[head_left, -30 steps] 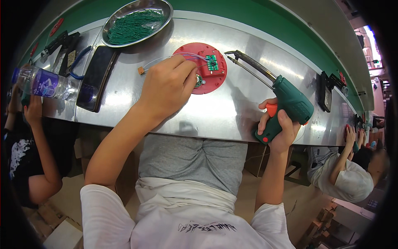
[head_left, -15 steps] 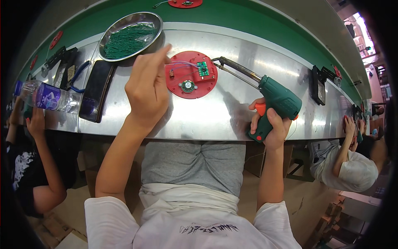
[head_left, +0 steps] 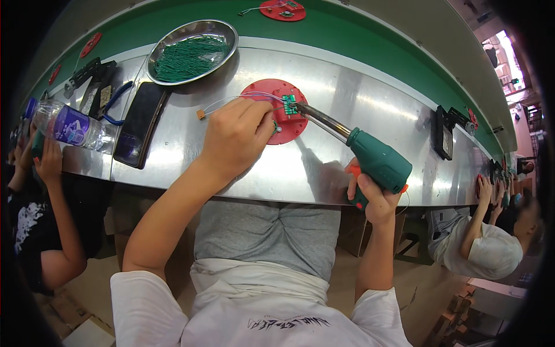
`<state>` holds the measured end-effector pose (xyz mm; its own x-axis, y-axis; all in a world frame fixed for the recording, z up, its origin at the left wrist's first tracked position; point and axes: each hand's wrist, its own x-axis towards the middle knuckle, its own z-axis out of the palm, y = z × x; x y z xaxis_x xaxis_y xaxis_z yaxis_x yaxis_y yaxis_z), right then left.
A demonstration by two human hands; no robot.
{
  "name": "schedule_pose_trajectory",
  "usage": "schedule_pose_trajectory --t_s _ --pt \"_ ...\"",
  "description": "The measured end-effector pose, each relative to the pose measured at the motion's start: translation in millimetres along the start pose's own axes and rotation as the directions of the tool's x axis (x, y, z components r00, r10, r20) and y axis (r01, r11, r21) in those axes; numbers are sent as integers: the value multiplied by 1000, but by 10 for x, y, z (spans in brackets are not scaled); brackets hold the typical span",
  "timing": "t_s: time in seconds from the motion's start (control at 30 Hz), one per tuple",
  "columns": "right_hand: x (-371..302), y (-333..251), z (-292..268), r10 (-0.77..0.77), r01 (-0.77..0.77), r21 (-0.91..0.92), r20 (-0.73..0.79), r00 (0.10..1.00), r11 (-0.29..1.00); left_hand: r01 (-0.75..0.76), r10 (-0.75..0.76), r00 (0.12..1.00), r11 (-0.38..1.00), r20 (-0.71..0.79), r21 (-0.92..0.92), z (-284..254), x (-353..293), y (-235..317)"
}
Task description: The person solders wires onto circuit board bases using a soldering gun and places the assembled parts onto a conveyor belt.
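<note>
A round red plastic disc [head_left: 293, 134] lies on the metal bench with a small green circuit board [head_left: 291, 102] on it. My right hand [head_left: 377, 194] grips a green soldering gun [head_left: 378, 162] by its handle, fingers at the orange trigger. The gun's tip reaches the board and seems to touch it. My left hand [head_left: 241, 128] is closed in a pinch beside the board, apparently on a thin wire; the fingertips partly hide it. Pale wires [head_left: 231, 99] run from the board over this hand to a small tan connector [head_left: 200, 114]. The hand covers the disc's left part.
A steel bowl [head_left: 230, 53] of green wires stands at the back left. Left of it lie a dark phone [head_left: 139, 124], blue-handled pliers [head_left: 107, 110] and a plastic bottle [head_left: 72, 127]. A black holder [head_left: 443, 133] sits at right. More red discs [head_left: 283, 10] rest on the green strip. Co-workers sit either side.
My left hand has come down from raised to pinch at the board. The soldering gun's tip has moved left onto the board. The connector now shows left of my hand.
</note>
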<state>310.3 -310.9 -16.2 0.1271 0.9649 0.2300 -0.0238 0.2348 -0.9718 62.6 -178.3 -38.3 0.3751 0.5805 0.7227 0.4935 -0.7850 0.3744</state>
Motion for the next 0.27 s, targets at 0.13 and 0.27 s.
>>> schedule_pose_trajectory --t_s 0.13,0.27 --pt "3 -9 5 78 -78 -33 -11 997 996 -46 46 999 999 -5 -9 38 -1 -26" --pt "30 -13 7 74 -74 -9 -10 997 997 -28 28 1000 1000 6 -10 50 -5 -24"
